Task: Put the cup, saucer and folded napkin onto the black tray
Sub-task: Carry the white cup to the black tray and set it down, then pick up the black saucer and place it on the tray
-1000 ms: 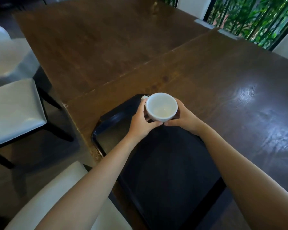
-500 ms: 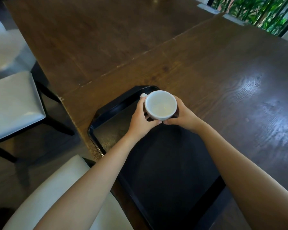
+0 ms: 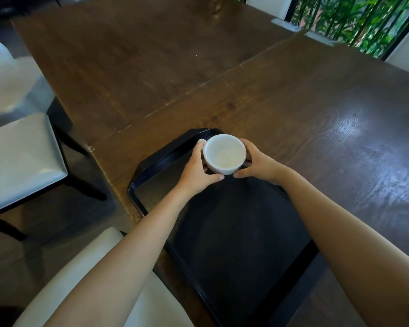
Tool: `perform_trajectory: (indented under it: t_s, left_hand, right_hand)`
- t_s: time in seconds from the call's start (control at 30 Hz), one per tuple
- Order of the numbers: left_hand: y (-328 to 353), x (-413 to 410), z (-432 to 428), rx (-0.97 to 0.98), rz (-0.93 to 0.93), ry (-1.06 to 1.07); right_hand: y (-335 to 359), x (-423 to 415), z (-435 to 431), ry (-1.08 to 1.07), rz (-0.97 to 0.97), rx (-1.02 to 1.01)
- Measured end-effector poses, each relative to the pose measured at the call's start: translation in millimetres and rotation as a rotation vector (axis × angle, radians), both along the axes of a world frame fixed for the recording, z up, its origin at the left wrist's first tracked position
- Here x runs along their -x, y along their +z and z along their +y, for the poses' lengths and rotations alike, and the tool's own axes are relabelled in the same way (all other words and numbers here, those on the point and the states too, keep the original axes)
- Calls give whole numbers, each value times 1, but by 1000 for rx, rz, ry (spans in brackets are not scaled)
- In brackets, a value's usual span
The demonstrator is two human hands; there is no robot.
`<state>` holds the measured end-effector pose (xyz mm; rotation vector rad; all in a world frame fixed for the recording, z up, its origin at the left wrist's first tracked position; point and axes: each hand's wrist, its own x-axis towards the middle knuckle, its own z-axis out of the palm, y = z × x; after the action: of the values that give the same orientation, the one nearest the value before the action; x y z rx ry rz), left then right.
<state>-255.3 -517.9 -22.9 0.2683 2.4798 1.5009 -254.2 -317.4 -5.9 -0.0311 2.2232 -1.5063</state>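
An empty white cup (image 3: 224, 154) is held upright between both my hands over the far end of the black tray (image 3: 241, 237). My left hand (image 3: 196, 172) wraps the cup's left side, by its handle. My right hand (image 3: 257, 162) cups the right side. Whether the cup's base touches the tray is hidden by my fingers. The tray lies on the dark wooden table (image 3: 293, 102), reaching to its near edge. No saucer or napkin is in view.
White-cushioned chairs stand left of the table (image 3: 21, 156) and below my left arm (image 3: 80, 279). A second table surface (image 3: 139, 55) adjoins at the back left. A window with green plants (image 3: 354, 17) is at the far right.
The cup and both hands stay together over the tray's far end, shifting only slightly in the view as my head moves. The grip looks the same.
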Motion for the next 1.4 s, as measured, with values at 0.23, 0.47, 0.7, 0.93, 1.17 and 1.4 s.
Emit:
perform_trajectory:
  t_s: [0.23, 0.47, 0.7, 0.93, 1.17, 1.4]
  left_hand:
    - [60, 12, -7, 335, -189, -159]
    - [134, 20, 22, 655, -81, -293]
    - [207, 19, 68, 712, 15, -398]
    - [265, -3, 141, 722, 163, -493]
    - [290, -46, 227, 736, 285, -659]
    - [292, -110, 322, 699, 356, -863]
  right_hand:
    - [43, 9, 33, 97, -127, -261]
    - [107, 1, 62, 67, -94, -381]
    - [189, -25, 107, -4, 1, -448]
    - [252, -76, 164, -126, 45, -555]
    - [276, -155, 236, -340, 25, -586]
    - [274, -259, 306, -577, -40, -606]
